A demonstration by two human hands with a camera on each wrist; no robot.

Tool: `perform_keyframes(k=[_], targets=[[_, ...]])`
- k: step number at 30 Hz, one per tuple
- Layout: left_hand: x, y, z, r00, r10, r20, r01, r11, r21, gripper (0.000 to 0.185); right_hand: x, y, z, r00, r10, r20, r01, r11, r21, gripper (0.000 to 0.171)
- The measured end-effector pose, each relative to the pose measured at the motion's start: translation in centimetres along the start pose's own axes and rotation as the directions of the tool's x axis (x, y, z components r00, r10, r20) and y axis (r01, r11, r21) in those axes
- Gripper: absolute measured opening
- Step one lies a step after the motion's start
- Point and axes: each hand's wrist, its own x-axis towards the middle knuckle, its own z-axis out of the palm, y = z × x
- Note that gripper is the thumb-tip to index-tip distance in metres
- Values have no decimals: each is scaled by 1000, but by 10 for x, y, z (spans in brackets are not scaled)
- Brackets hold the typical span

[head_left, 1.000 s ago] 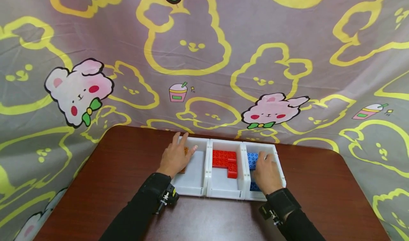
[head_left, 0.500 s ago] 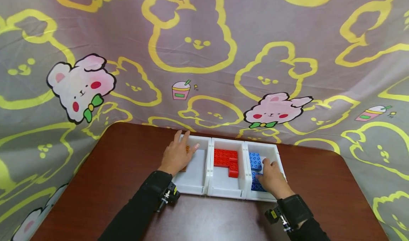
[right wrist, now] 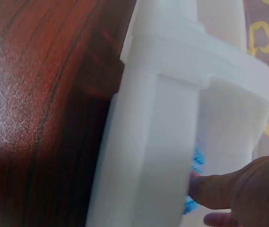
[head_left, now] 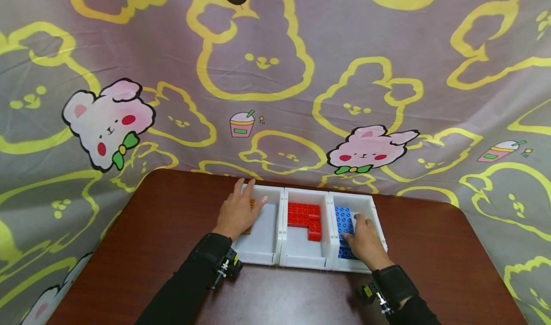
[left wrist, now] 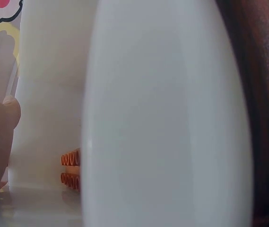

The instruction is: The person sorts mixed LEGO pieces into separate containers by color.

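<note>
Three white bins stand side by side on a brown table (head_left: 163, 229). My left hand (head_left: 236, 212) lies with its fingers spread over the left bin (head_left: 262, 257), above some orange bricks (head_left: 252, 202). The left wrist view shows the orange bricks (left wrist: 70, 168) against the bin wall. The middle bin (head_left: 301, 259) holds red bricks (head_left: 305, 216). My right hand (head_left: 365, 234) is in the right bin (head_left: 375, 205), with its fingers resting on flat blue bricks (head_left: 343, 218). In the right wrist view its thumb (right wrist: 214, 189) touches a blue brick (right wrist: 198, 161).
A grey cloth with yellow bear outlines and pink rabbits (head_left: 370, 148) hangs right behind the bins and drapes round the table's sides. Bare table top lies to the left, to the right (head_left: 430, 248) and in front of the bins.
My right hand has drawn back toward me and to the right inside the blue bin, uncovering more of the blue bricks. My left hand has stayed where it was.
</note>
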Motion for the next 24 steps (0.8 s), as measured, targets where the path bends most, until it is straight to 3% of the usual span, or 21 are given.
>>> perform_keyframes(k=[7, 11, 14, 18, 24], targets=[[1, 0, 0, 1000, -10, 16, 10, 1000, -2, 73, -15, -6, -5, 993, 39, 113, -40, 999, 3, 84], [0, 0, 1, 1000, -9, 23, 9, 1000, 0, 73, -19, -7, -6, 992, 74, 106, -80, 995, 54, 90], [0, 1, -1, 1000, -10, 29, 10, 1000, 1, 73, -22, -8, -4, 996, 79, 35, -81, 994, 70, 91], [0, 2, -4, 1000, -10, 18, 10, 1000, 1, 72, -26, -13, 0, 997, 25, -70, -18, 995, 102, 87], [1, 2, -3, 999, -9, 34, 9, 1000, 2, 72, -24, -14, 6, 979, -47, -198, 64, 995, 80, 70]])
